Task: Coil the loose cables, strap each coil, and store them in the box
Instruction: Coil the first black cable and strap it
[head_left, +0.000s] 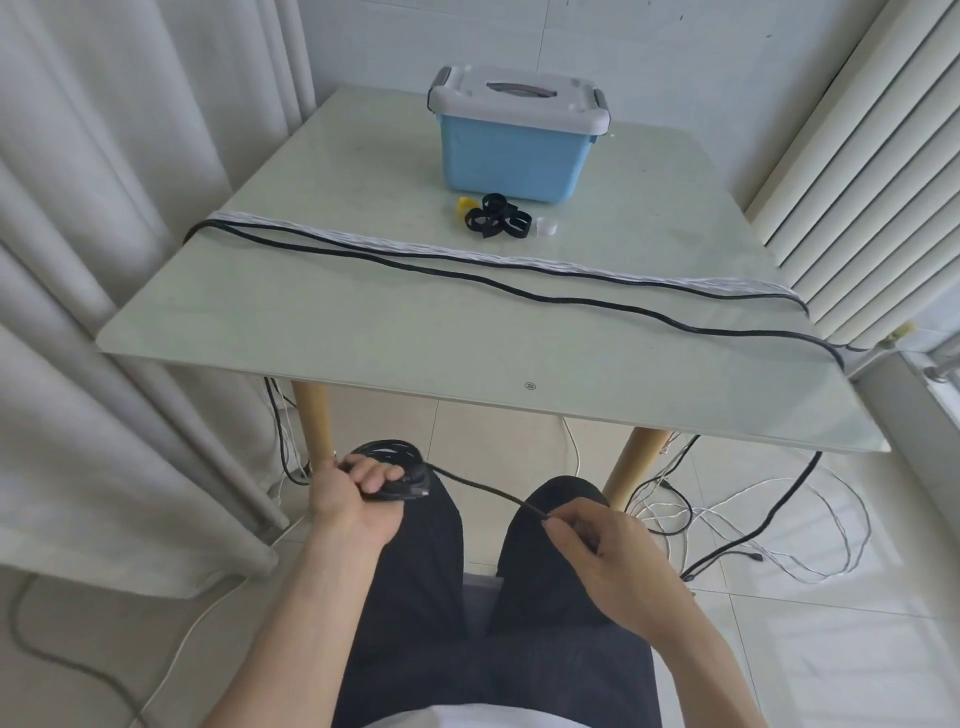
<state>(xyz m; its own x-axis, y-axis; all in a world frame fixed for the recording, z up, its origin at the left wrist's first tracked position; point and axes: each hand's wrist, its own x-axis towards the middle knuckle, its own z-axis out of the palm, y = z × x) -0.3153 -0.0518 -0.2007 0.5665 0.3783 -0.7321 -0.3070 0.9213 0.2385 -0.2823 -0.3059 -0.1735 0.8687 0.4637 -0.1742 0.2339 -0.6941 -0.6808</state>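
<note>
My left hand (353, 499) grips a black cable coil (387, 454) of several loops, held below the table's front edge above my left knee. From the coil a black strand (483, 487) runs right to my right hand (597, 545), which pinches it between thumb and fingers. More black cable (467, 278) and a white braided cable (415, 244) lie stretched across the table (363, 332) and hang off both sides. A blue box (511, 150) with a closed white lid stands at the back. Black straps (496, 218) lie in front of it.
A yellow strap (464, 203) and a small white one (545, 226) lie beside the black straps. Tangled white and black cables (753, 519) spread over the floor at the right. Curtains hang at the left, a radiator (857, 171) stands at the right. My knees sit under the table edge.
</note>
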